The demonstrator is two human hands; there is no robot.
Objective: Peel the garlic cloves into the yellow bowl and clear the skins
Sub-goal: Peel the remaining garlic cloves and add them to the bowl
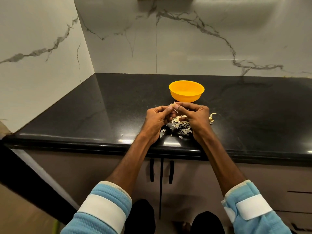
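Note:
A yellow bowl (186,91) stands on the black countertop (104,112), just beyond my hands. My left hand (156,118) and my right hand (196,118) meet above the counter, fingertips together, pinching a small garlic clove (173,104) that is mostly hidden between them. Below the hands lies a pile of pale garlic skins (180,126). A garlic stem piece (211,117) sits on the counter to the right of my right hand. What lies inside the bowl cannot be seen from here.
Marble-look walls (202,39) close the counter at the back and left, forming a corner. A few skin flakes (121,135) lie scattered near the front edge. Cabinet doors with black handles (152,169) hang below the counter.

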